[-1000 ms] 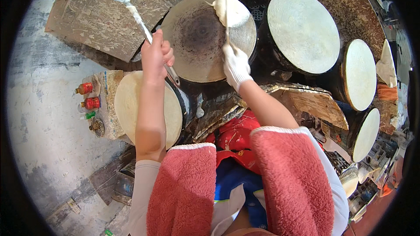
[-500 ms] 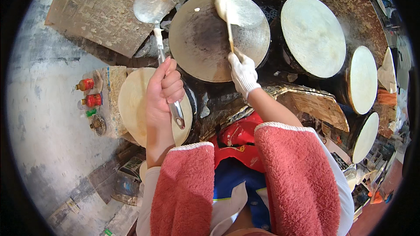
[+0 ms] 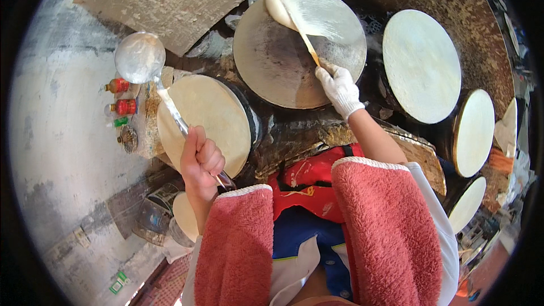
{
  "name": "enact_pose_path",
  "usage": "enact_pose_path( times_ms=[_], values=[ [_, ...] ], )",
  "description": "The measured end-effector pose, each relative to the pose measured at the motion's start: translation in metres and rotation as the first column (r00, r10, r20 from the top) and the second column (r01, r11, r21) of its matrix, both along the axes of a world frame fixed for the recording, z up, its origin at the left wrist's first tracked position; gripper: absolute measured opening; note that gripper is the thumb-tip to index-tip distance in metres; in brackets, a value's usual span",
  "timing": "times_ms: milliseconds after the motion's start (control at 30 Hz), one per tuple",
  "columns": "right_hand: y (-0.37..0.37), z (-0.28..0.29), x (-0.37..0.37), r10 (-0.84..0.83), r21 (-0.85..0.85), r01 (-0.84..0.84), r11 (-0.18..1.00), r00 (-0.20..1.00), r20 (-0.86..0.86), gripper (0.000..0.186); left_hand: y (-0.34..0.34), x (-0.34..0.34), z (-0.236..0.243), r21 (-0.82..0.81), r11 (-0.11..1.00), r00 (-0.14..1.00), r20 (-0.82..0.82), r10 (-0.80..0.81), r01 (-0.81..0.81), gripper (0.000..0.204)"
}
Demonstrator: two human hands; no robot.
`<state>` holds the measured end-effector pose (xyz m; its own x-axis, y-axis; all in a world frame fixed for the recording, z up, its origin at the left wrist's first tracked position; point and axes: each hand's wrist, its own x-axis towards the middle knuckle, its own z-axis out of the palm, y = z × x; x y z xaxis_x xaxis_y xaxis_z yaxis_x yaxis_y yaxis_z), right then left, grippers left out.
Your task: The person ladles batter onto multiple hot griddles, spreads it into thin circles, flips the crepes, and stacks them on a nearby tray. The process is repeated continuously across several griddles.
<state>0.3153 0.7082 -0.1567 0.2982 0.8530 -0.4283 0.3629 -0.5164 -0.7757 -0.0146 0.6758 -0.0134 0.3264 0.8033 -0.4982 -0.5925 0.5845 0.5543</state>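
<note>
My bare left hand (image 3: pixel 201 161) is wrapped round the handle of a metal ladle (image 3: pixel 140 58). The ladle's whitish-coated bowl hangs to the left, past a round tan flatbread-like sheet (image 3: pixel 207 116). My right hand (image 3: pixel 340 89), in a white knit glove, grips a thin wooden batter spreader (image 3: pixel 306 42). Its blade crosses the far part of a round griddle (image 3: pixel 263 68), against a thick lump of pale batter (image 3: pixel 277 9). From that lump a thin white layer of batter (image 3: pixel 328 14) stretches to the right. The griddle's near left part is bare and dark-stained.
To the right, more round griddles curve toward me, including a large pale-covered one (image 3: pixel 422 65) and a smaller one (image 3: pixel 473 133). A worn board (image 3: pixel 158 0) lies at far left. Two red-labelled bottles (image 3: pixel 124 106) stand left of the tan sheet.
The ladle has swung left and nearer to me, away from the griddle's edge. The spreader's far end has tilted left, and the white batter layer covers more of the griddle's far side.
</note>
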Motion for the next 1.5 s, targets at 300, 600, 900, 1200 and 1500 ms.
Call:
enact_pose_path(
  times_ms=[300, 600, 900, 1200, 1500],
  values=[
    [0.048, 0.012, 0.087, 0.183, 0.112, -0.2, 0.973, 0.973, 0.143, 0.04, -0.049, 0.002, 0.013, -0.057, 0.956, 0.957, -0.065, 0.283, -0.287, 0.04],
    [0.064, 0.007, 0.106, 0.559, 0.153, -0.578, 0.802, 0.815, 0.15, 0.037, -0.074, 0.033, 0.019, -0.143, 0.885, 0.896, -0.05, 0.44, -0.443, 0.041],
    [0.116, 0.001, 0.107, 0.733, -0.079, -0.737, 0.672, 0.644, 0.219, 0.04, -0.116, 0.073, 0.025, -0.137, 0.791, 0.803, -0.063, 0.593, -0.596, 0.041],
    [0.145, 0.012, 0.129, 0.759, 0.132, -0.78, 0.611, 0.625, 0.183, 0.039, -0.147, 0.104, 0.028, -0.169, 0.697, 0.71, -0.033, 0.703, -0.697, 0.04],
    [0.098, -0.001, 0.115, 0.86, 0.126, -0.872, 0.473, 0.488, 0.146, 0.041, -0.155, 0.103, 0.032, -0.183, 0.699, 0.72, -0.091, 0.688, -0.691, 0.038]
  ],
)
